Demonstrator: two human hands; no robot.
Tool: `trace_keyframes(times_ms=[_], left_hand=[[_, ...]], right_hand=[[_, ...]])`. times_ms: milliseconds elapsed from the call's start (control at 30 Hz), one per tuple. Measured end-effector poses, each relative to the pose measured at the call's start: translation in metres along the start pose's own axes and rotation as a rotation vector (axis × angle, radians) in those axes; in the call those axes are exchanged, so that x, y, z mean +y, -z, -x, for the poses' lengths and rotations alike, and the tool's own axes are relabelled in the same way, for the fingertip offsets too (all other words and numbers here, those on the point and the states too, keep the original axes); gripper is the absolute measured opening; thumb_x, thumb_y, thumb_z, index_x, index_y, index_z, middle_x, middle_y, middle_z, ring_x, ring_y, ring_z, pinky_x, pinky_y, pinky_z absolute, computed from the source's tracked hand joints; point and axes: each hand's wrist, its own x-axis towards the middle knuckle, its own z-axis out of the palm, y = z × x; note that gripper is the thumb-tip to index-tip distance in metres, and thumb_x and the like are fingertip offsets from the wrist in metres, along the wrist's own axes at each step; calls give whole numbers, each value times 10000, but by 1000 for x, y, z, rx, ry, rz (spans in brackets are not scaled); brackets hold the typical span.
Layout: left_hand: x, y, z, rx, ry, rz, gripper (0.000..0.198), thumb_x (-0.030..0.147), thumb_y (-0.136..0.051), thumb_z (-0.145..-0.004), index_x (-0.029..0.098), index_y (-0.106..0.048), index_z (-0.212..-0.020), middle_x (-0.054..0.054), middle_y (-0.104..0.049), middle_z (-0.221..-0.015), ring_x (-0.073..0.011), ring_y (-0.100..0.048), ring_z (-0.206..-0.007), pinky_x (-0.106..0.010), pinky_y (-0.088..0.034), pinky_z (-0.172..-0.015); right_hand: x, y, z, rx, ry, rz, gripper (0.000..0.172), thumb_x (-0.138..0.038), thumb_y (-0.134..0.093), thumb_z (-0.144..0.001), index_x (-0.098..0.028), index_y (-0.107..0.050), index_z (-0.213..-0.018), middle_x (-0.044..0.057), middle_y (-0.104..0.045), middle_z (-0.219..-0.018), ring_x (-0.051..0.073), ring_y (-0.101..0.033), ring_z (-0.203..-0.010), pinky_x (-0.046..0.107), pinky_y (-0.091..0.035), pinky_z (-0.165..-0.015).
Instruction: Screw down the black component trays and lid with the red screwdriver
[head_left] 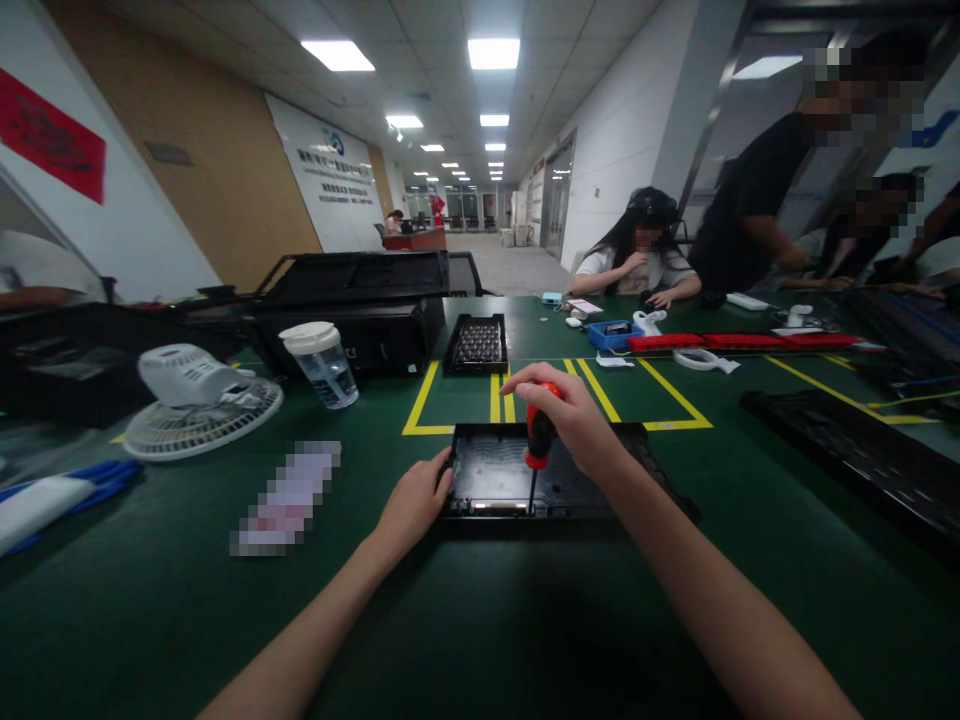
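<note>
"Head view, left to right: which step is in hand?"

"First the left hand (412,497), its grip closed on the left rim of the black panel (486,470), which lies flat on the worktop (469,640) before the person. Then the right hand (570,415), its grip wrapped round the handle of the screwdriver (538,430), a finger sticking out past it. The tip points down at the panel's near side. I judge it to be screw work; whether the tip sits in a screw, I cannot tell."

"And the next move?"

"It calls, I think, for a near-upright shaft, downward pressure and a firm brace from the left."

"Counts?"

"From the left: one white fan (187,375), one lidded bottle (334,385), one small black tray (476,367) beyond the panel, one panel, one screwdriver, one blue bin (602,338), one long black part (840,450). Any screws are too small to count."
</note>
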Motion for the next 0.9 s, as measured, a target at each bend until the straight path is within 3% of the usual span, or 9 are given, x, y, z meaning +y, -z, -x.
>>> trace_keyframes(times_ms=[300, 433, 567, 800, 900], left_hand=[[3, 3, 0, -17, 6, 12, 427, 310, -340, -891, 167, -431, -1283, -111, -609, -1096, -214, -572, -994, -339, -418, -886], [1, 0, -1, -9, 3, 4, 435, 321, -330, -894, 169, -421, -1291, -112, -610, -1087, -216, -575, -984, -339, -422, -876], [0, -1, -1, -10, 7, 0, 435, 326, -326, -895, 168, -424, -1289, -111, -617, -1067, -211, -586, -955, -334, -426, -865], [1, -1, -1, -10, 10, -11, 435, 325, -333, -893, 156, -435, -1281, -119, -621, -1053, -217, -585, -954, -338, -424, -867], [0, -1, -1, -11, 6, -11, 428, 319, -335, -893, 166, -435, -1280, -112, -618, -1067, -210, -585, -957, -330, -421, -872]], right_hand=[[1, -3, 2, -319, -174, -644, 157, -254, -511, -795, -143, -599, -864, 66, -624, -930, 143, -623, -731, 289, -492, -663], [5, -3, 3, -348, -133, -708, 80, -218, -553, -777, -142, -574, -767, 24, -642, -768, 112, -606, -581, 242, -469, -556], [10, -5, 4, -343, -119, -749, 190, -227, -580, -766, -157, -480, -621, -55, -508, -516, 66, -469, -418, 193, -360, -432], [9, -5, 2, -432, -111, -835, 291, -299, -349, -805, -136, -541, -659, 1, -503, -566, 106, -487, -477, 248, -363, -484], [9, -3, 2, -448, -147, -834, 244, -275, -344, -771, -142, -538, -708, 8, -510, -577, 121, -492, -493, 262, -375, -503]])
